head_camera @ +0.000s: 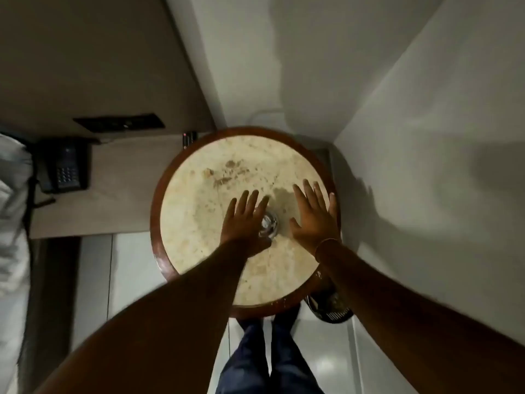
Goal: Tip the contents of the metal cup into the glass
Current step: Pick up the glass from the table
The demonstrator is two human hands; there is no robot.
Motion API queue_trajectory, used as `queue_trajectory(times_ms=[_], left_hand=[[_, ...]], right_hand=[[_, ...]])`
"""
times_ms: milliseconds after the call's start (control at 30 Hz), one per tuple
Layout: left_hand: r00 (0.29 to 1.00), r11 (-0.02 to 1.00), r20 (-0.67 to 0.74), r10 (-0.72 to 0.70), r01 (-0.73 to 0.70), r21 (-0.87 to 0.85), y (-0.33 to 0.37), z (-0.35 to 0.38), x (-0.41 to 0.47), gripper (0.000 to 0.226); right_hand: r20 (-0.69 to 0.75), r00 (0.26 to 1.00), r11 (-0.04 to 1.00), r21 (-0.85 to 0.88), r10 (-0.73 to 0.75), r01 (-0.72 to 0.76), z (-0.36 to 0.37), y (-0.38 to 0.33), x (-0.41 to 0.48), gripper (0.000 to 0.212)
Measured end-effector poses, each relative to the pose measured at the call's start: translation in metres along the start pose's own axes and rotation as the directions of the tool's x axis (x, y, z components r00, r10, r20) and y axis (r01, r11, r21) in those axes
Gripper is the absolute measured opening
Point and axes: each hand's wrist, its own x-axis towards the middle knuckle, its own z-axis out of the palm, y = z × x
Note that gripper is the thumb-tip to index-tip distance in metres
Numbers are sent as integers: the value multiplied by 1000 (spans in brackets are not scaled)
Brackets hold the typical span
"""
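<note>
A small shiny vessel [269, 225], glass or metal I cannot tell, stands near the middle of the round stone-topped table [204, 206]. My left hand [244, 220] hovers flat with fingers spread just to its left, partly covering its left side. My right hand [315, 214] is spread flat to its right, apart from it, with a bangle on the wrist. Neither hand holds anything. I make out only this one vessel; a second one is not visible.
The table has a brown wooden rim [154, 223] and stands in a corner of white walls. A black telephone [64, 169] sits on a shelf to the left. A dark basket [331, 307] stands on the floor under the table's right edge. My legs [270, 351] are below.
</note>
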Motion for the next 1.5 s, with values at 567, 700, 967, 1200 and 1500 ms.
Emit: queue_trajectory(times_ms=[567, 700, 967, 1200, 1500], left_hand=[[994, 996, 96, -53, 59, -65, 15, 64, 48, 118], [995, 997, 91, -47, 53, -63, 15, 47, 36, 117], [999, 998, -19, -31, 30, -58, 24, -81, 1, 122], [977, 997, -215, 0, -15, -70, 40, -291, -45, 117], [925, 990, -369, 85, -119, -69, 71, -489, -98, 116]], right_hand=[[16, 998, 993, -106, 57, -55, 69, 24, -7, 80], [-6, 998, 996, -67, 55, -55, 48, 13, -12, 77], [-48, 999, 997, 79, 6, -3, -60, -20, -21, 58], [-215, 966, 898, 438, 146, -38, -236, -67, -19, 25], [173, 963, 21, 983, 206, -181, -412, -125, -24, 74]])
